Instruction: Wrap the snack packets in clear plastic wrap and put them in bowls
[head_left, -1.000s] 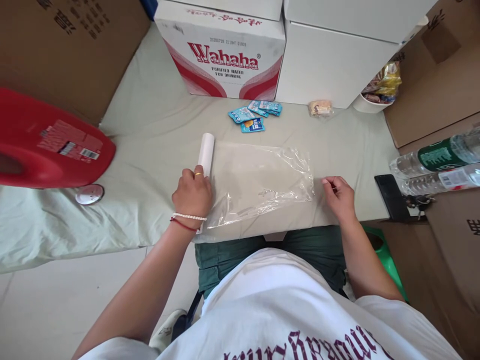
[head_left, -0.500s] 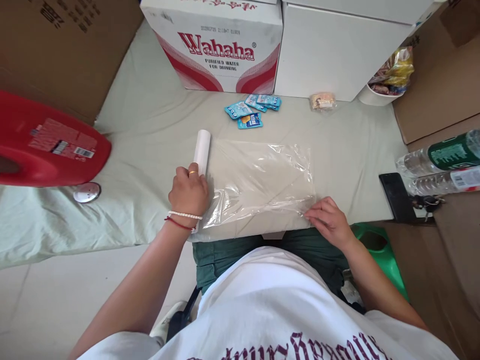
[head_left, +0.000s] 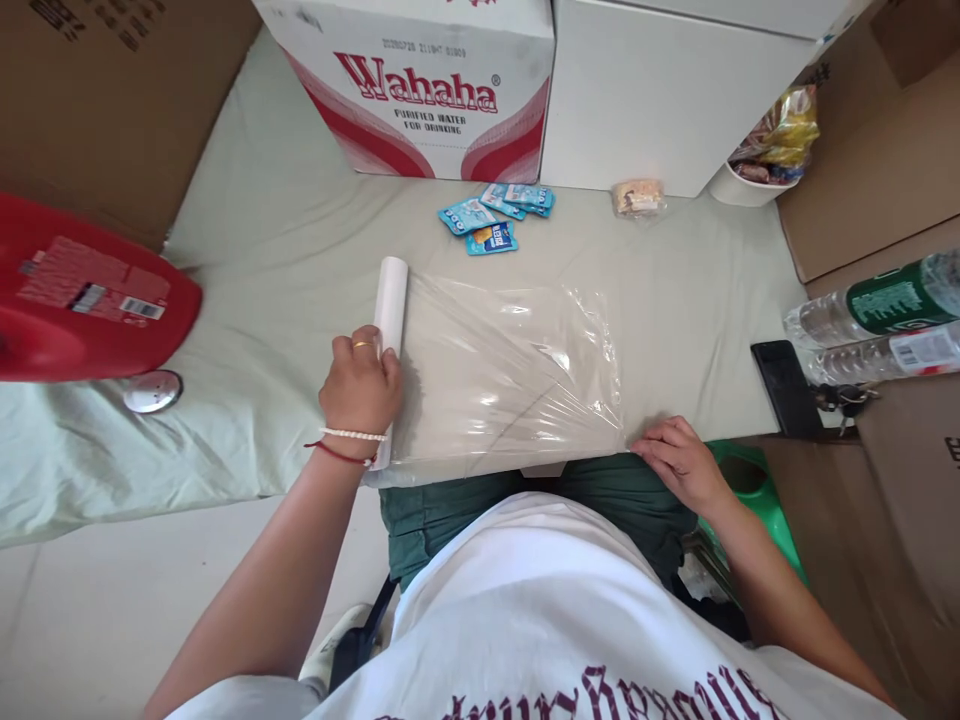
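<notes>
A white roll of plastic wrap [head_left: 391, 295] lies on a pale green cloth [head_left: 285, 240]. My left hand [head_left: 361, 382] is closed over the roll's near half and presses it down. A clear sheet of wrap [head_left: 510, 370] stretches from the roll to the right, lying fairly smooth on the cloth. My right hand [head_left: 679, 462] pinches the sheet's near right corner at the cloth's front edge, fingers curled.
A Wahaha water carton [head_left: 420, 85] and a white box [head_left: 667, 95] stand at the back. Blue sachets [head_left: 491, 215] and a wrapped snack [head_left: 637, 197] lie before them. A red jug [head_left: 82, 305] sits left; bottles [head_left: 877, 320], a phone [head_left: 784, 385] and brown cartons right.
My right hand came in from the sheet's right side, took its near right corner and pulled it toward me, flattening the crumpled wrap. My left hand stayed on the roll.
</notes>
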